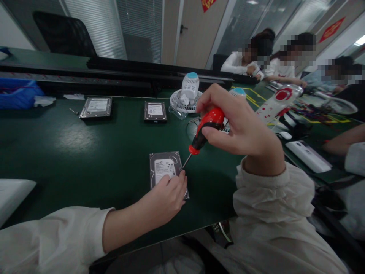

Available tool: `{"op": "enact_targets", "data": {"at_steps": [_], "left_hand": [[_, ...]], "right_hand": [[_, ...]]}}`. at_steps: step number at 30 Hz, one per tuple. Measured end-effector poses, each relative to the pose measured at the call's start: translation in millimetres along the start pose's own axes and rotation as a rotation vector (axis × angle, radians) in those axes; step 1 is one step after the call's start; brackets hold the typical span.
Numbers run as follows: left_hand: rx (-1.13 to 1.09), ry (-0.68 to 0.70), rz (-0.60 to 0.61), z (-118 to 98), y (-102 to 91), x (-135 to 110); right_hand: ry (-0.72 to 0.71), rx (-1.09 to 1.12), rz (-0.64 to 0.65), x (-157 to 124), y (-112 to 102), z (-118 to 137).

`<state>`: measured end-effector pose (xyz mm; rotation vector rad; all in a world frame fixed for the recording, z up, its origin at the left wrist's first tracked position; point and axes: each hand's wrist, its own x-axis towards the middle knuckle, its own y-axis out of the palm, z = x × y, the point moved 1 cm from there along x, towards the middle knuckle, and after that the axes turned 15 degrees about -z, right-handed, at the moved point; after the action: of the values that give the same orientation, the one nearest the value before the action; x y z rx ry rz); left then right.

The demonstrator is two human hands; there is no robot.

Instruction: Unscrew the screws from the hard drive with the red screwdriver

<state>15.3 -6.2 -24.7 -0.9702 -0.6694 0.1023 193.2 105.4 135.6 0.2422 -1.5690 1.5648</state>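
Note:
A silver hard drive (164, 166) with a white label lies flat on the dark green table (85, 152) in front of me. My left hand (168, 196) rests on its near right part, fingers curled and pressed on the drive's edge beside the screwdriver tip. My right hand (239, 125) is wrapped round the red and black handle of a screwdriver (203, 131). The thin shaft slants down-left and its tip meets the drive's right edge, right by my left fingertips.
Two more hard drives (96, 107) (155, 111) lie farther back on the table. A small white fan (186, 95) stands behind them. A blue bin (17, 93) sits at far left. Other people in white sleeves work at the right, with a white device (308, 156) near them.

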Motion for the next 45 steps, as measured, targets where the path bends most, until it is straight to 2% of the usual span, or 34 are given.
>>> {"op": "enact_targets", "data": {"at_steps": [2, 6, 10, 13, 16, 19, 24, 30, 36, 41, 45], "left_hand": [[-0.002, 0.001, 0.000, 0.2, -0.4, 0.7], [0.004, 0.003, 0.008, 1.3, -1.1, 2.4], [0.009, 0.006, -0.013, 1.5, -0.4, 2.6], [0.014, 0.002, -0.010, 0.7, 0.8, 1.8], [0.018, 0.008, -0.002, -0.1, 1.3, 1.1], [0.015, 0.010, -0.003, 0.0, 0.9, 1.0], [0.006, -0.001, 0.005, 1.0, -0.3, 1.6], [0.010, 0.009, -0.005, 0.7, 0.0, 1.5], [0.010, 0.013, 0.004, 1.5, -1.3, 2.9], [0.018, 0.016, 0.015, 1.0, -1.1, 1.2], [0.013, 0.012, 0.012, 0.5, 0.1, -0.2]], "right_hand": [[0.007, 0.014, 0.018, 0.5, 0.4, 0.0], [0.111, -0.104, 0.003, 0.6, 1.5, -0.8], [0.063, -0.057, -0.034, -0.8, 0.0, -1.7], [0.000, -0.019, 0.001, -0.4, -1.0, -0.8], [0.031, -0.100, 0.032, 0.6, -0.1, 0.0], [0.082, -0.188, 0.004, 0.3, 0.5, -1.0], [0.032, -0.084, -0.002, -1.5, 0.8, -2.7], [0.095, -0.129, -0.015, -1.3, 0.6, -3.3], [0.002, 0.036, 0.044, -1.5, -2.2, -2.3], [0.099, -0.102, -0.004, 0.2, -0.9, -1.7], [0.084, 0.033, 0.020, -1.2, -1.2, -4.1]]}}
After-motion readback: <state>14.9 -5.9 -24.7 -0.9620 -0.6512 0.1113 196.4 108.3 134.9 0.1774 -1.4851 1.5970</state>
